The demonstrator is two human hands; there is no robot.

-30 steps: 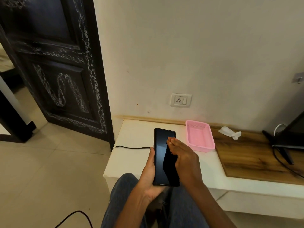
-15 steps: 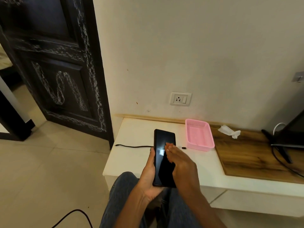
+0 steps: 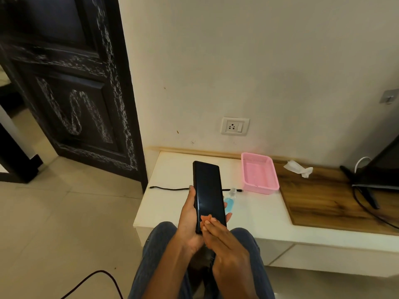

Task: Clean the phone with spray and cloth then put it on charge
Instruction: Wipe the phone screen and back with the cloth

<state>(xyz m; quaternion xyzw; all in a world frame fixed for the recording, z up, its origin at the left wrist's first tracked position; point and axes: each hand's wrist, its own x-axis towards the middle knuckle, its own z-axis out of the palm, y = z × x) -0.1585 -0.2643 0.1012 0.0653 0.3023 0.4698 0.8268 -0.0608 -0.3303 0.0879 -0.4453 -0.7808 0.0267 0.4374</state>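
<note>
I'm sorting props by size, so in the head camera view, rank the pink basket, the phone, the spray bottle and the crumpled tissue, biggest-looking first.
1. Phone, though held nearer the camera, so unsure against the basket.
2. Pink basket.
3. Crumpled tissue.
4. Spray bottle, partly hidden behind the phone.

A pink basket stands on the white worktop, near the wall. Right of it lies a wooden board. A dark carved door stands far left.
</note>
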